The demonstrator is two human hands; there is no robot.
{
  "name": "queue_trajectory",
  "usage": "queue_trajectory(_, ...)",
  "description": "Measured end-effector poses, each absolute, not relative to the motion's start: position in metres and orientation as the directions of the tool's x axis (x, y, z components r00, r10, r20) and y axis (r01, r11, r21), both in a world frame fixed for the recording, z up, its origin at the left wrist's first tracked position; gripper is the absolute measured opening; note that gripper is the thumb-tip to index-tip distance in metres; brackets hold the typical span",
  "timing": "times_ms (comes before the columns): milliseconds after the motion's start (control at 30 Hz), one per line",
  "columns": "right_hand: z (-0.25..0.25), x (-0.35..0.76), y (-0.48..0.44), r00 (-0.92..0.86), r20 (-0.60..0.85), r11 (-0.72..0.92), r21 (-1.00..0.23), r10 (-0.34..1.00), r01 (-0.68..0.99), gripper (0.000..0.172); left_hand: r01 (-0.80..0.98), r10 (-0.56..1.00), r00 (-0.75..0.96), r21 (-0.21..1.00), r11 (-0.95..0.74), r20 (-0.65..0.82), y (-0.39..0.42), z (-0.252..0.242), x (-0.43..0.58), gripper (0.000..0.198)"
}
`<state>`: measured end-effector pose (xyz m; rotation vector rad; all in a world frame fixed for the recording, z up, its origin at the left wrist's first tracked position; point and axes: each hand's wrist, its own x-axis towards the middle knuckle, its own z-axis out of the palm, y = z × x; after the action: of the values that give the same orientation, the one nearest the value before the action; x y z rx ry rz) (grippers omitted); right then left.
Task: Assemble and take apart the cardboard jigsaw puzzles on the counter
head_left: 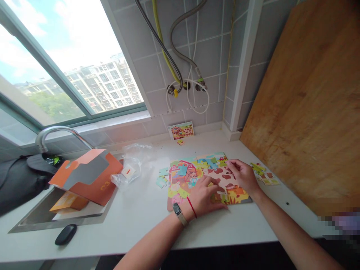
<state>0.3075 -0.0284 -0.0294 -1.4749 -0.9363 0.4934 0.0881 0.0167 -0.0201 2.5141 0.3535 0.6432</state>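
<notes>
A colourful farm jigsaw puzzle (197, 174) lies on the white counter (140, 213), partly assembled on its board. My left hand (204, 197), with a watch and a red string at the wrist, rests palm down on the puzzle's lower middle, fingers bent onto the pieces. My right hand (244, 175) lies on the puzzle's right side, fingers curled and fingertips pressing a piece near the brown-spotted cow picture. Loose pieces (162, 177) sit to the puzzle's left, and more loose pieces (264, 174) lie to its right.
A small reference picture (181, 131) leans on the tiled wall. A clear plastic bag (129, 167) and an orange box (88, 176) lie left, the box over the sink (33, 217) with a tap (53, 133). A black object (65, 234) lies near the front. A wooden board (306, 101) stands at right.
</notes>
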Motion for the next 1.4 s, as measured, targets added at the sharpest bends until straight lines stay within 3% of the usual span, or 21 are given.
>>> queue_trajectory(800,-0.020,0.303,-0.032,0.574,0.223,0.074,-0.960,0.788,0.271,0.049,0.155,0.390,0.853,0.546,-0.823,0.347,0.016,-0.013,0.088,0.046)
queue_trajectory(1300,-0.020,0.303,-0.032,0.597,0.198,0.078,-0.972,0.777,0.222,0.056,0.211,0.509,0.712,0.543,-0.813,0.485,0.041,-0.008,0.079,0.047)
queue_trajectory(1400,-0.021,0.302,-0.032,0.600,0.191,0.085,-0.976,0.777,0.199,0.054,0.251,0.559,0.660,0.554,-0.794,0.502,0.058,-0.006,0.070,0.039)
